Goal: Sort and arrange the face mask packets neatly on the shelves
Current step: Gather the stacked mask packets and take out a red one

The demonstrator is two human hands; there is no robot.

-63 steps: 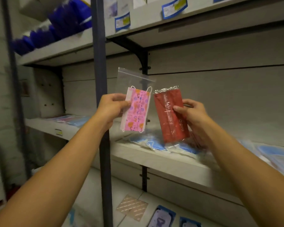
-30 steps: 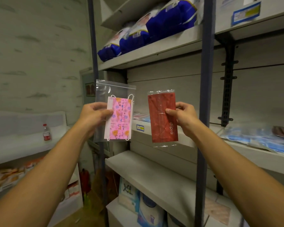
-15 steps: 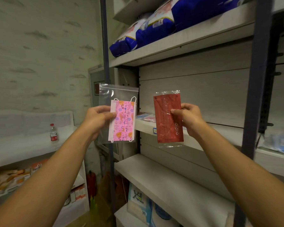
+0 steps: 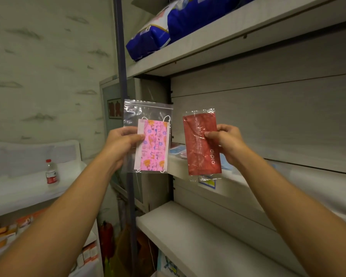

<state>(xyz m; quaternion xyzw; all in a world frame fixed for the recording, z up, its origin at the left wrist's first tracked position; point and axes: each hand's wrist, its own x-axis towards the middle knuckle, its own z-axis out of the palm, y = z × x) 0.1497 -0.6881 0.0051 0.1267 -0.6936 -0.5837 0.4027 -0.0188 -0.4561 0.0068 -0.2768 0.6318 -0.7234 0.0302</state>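
Observation:
My left hand [image 4: 121,143] pinches the left edge of a clear zip bag holding a pink patterned face mask [image 4: 154,144], raised upright in front of the shelf unit. My right hand [image 4: 227,143] pinches the right edge of a red face mask packet [image 4: 200,142], also upright, a little to the right of the pink one. Behind both packets runs the middle shelf [image 4: 238,182], where blue and pink mask packets [image 4: 177,151] lie flat, partly hidden by the held ones.
Blue bulky packs [image 4: 168,27] fill the top shelf. A dark metal upright [image 4: 124,116] stands just left of the pink packet. The lower shelf [image 4: 198,236] shows a bare white board. A small water bottle [image 4: 52,172] stands on a counter at left.
The view has swung left along the shelving, from the right bay to the left end of the unit. Both hands keep their packets raised side by side in the same grips.

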